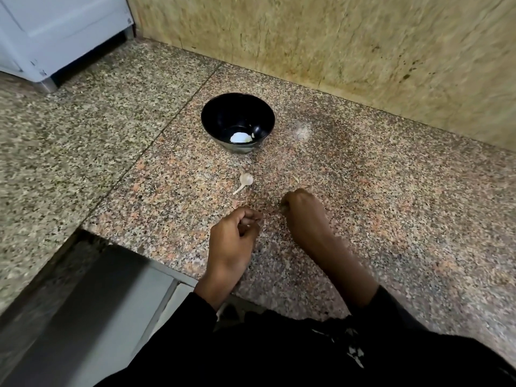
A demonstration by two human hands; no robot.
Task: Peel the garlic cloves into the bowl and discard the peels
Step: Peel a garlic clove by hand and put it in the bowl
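**Garlic lies just beyond the left hand**

Near the tabletop's front edge, left hand (237, 233) pinches a peel scrap; right hand (303, 212) is curled, contents unclear. The garlic (245, 181) lies beyond, stem toward the left hand. Farthest, the bowl (223, 113).

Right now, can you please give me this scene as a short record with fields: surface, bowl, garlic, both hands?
surface: speckled granite counter
bowl: black bowl, upright, white peeled garlic inside
loose piece: garlic stem with papery skin, on the counter between bowl and hands
left hand: fingers curled, pinching a small pale scrap, likely peel
right hand: fingers curled near the counter; contents hidden
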